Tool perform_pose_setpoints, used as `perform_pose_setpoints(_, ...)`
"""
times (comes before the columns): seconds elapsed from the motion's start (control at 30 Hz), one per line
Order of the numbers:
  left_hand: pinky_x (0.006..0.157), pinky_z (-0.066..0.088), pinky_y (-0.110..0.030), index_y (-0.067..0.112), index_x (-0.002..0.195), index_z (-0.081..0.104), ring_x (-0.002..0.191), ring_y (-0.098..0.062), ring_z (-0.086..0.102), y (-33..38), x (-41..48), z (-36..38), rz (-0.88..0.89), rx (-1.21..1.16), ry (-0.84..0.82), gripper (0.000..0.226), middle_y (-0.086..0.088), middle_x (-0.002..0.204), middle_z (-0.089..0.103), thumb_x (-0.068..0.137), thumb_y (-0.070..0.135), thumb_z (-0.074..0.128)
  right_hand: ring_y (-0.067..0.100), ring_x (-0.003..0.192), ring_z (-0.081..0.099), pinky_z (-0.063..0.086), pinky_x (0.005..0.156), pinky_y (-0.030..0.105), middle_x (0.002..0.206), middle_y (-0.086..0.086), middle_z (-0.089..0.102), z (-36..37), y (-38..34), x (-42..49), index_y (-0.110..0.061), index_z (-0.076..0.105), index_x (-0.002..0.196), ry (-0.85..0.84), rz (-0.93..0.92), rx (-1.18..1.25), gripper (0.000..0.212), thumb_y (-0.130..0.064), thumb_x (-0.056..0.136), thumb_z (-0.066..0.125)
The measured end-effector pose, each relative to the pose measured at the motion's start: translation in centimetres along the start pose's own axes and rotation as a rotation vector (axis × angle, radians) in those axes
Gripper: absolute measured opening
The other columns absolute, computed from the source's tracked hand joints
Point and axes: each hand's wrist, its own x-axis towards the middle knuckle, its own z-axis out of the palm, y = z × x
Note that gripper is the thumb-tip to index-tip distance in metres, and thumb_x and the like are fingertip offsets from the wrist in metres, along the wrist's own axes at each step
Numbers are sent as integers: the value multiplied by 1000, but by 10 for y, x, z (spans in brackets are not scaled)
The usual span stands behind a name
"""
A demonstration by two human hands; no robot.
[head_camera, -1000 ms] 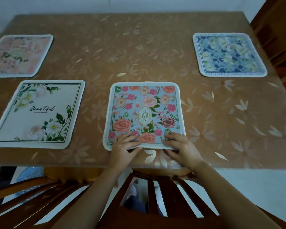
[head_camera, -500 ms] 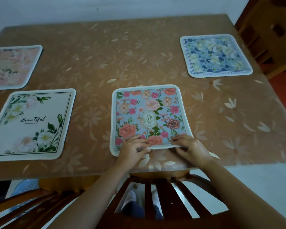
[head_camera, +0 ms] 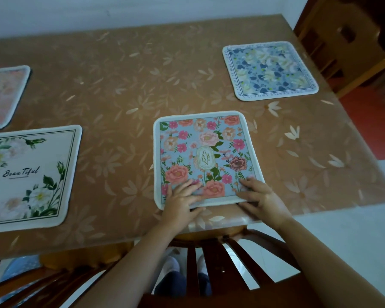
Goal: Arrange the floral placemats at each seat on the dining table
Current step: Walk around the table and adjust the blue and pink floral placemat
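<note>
A light-blue placemat with pink flowers [head_camera: 206, 156] lies flat near the front edge of the brown table [head_camera: 120, 85]. My left hand [head_camera: 180, 201] holds its near-left edge, fingers on top. My right hand [head_camera: 262, 198] holds the near-right corner the same way. A white placemat with the word "Beautiful" [head_camera: 29, 174] lies to the left. Beyond that one, a pale pink floral placemat [head_camera: 2, 96] sits at the left edge of the view. A blue and white floral placemat [head_camera: 269, 71] lies at the far right of the table.
A dark wooden chair back [head_camera: 209, 263] stands between me and the table, and my arms reach over it. Another chair back [head_camera: 31, 285] shows at lower left. Wooden furniture [head_camera: 342, 41] stands past the table's right end. A white wall runs behind the table.
Both hands have stayed on the near edge of the pink-flowered placemat, which has turned slightly. My view has shifted, so the table's right end shows more.
</note>
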Motion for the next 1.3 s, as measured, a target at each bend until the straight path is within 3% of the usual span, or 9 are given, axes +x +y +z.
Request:
perform_pose_setpoints(0.13,108,0,-60,26,122,56,138,-15,13,-10,-7,-2,-80,138,-10,49,4,146,33,78,45,65,38,130,32,24,102,58,134,17,48,8,2,2,-12,66,107,0,60,-52,41,-18,69,79)
perform_pose_setpoints(0.27,102,22,-65,25,124,54,137,-22,19,-15,-10,-7,-97,202,-1,59,0,144,38,73,50,68,29,138,15,9,107,61,146,9,31,11,4,7,-20,56,122,-42,123,-90,53,-29,73,74)
perform_pose_setpoints(0.5,90,42,-63,18,112,64,126,-36,39,-18,-12,-16,-1,248,23,50,-10,131,54,69,41,76,42,126,36,30,99,64,137,19,44,10,0,4,-16,66,109,9,94,-116,49,-29,64,82)
perform_pose_setpoints(0.97,86,43,-52,17,97,72,113,-32,53,-18,-16,-16,28,253,112,43,-9,116,64,59,35,84,35,132,30,20,102,61,138,14,44,11,-1,5,-18,64,112,-7,91,-122,46,-30,70,77)
perform_pose_setpoints(1.17,89,38,-54,18,97,72,115,-21,41,-21,-20,-14,19,232,122,41,-7,119,62,62,36,81,37,131,31,24,100,65,135,16,47,10,4,7,-15,65,111,-15,82,-115,44,-27,70,76)
perform_pose_setpoints(1.3,91,38,-54,17,98,71,114,-27,48,-21,-21,-14,-2,227,106,39,-6,121,61,65,35,80,38,128,36,28,97,69,132,16,51,9,4,5,-14,66,108,-19,69,-128,42,-26,69,78)
